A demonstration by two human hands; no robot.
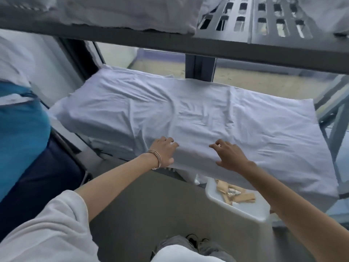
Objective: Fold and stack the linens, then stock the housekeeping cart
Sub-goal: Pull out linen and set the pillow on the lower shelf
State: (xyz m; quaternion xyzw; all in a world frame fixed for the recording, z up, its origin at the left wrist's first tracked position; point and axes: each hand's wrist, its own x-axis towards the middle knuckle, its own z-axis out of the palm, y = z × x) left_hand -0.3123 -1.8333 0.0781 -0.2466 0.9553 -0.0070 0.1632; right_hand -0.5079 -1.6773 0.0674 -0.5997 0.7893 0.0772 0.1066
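1. Biggest thing first: one housekeeping cart (188, 47), dark grey frame. Two shelf levels show. The upper shelf (264, 19) has slotted holes and runs across the top of the view.
2. One white sheet (188, 114) lies spread flat over the lower shelf, wrinkled, covering nearly all of it. Its near edge hangs slightly over the shelf's front; the right corner droops past the side.
3. More white linens (117, 14) sit on the upper shelf, left part. Can't count the pieces, it's all blurry folds.
4. One blue bag (20, 133) hangs at the left, just beside the cart, with white fabric bunched on top of it.
5. One white bin (245, 210) stands below the sheet's near edge, tan scraps (236, 195) inside. Count of the scraps is unclear.
6. Two hands, both on the sheet near its front edge, close together with a bare strip of sheet between them.
7. Left hand (165, 153): fingers spread and only lightly bent, lying on the fabric, thumb along the hanging edge. Thin bangles (155, 159) on the wrist.
8. Right hand (229, 156): fingers fanned out, tips pressing the sheet, not gripping anything.
9. Room to move: grey floor (141, 205) open between the person and the cart; tight gap between the shelves.
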